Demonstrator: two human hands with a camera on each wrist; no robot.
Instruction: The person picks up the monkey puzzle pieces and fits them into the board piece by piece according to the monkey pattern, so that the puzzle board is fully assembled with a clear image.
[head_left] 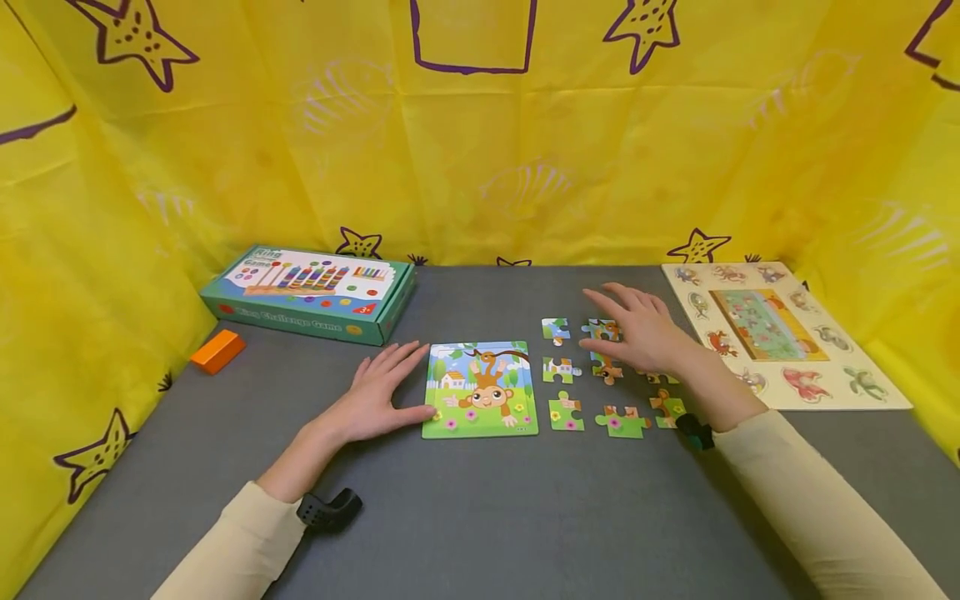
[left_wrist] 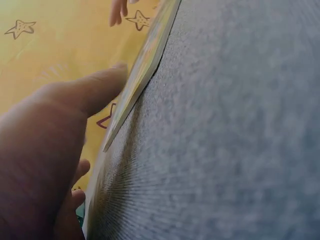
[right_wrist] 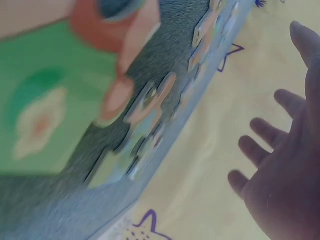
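Note:
A square monkey puzzle board (head_left: pixel 482 390) lies flat on the grey table. My left hand (head_left: pixel 378 398) is at its left side, fingers spread and straight, with the thumb tip right at the board's edge; the left wrist view shows that thumb (left_wrist: pixel 102 87) close against the board's rim (left_wrist: pixel 131 102). My right hand (head_left: pixel 645 329) is held over the loose jigsaw pieces (head_left: pixel 622 422) to the right of the board, fingers extended, nothing in its grasp. It partly hides the upper right pieces. In the right wrist view the spread right hand (right_wrist: pixel 285 145) is apart from the pieces (right_wrist: pixel 145 125).
A green ring game box (head_left: pixel 307 293) stands at the back left, with an orange block (head_left: pixel 217 352) in front of it. A pale board with sea-animal pictures (head_left: pixel 862 367) lies at the right. Yellow patterned cloth (head_left: pixel 480 167) closes off the back and sides.

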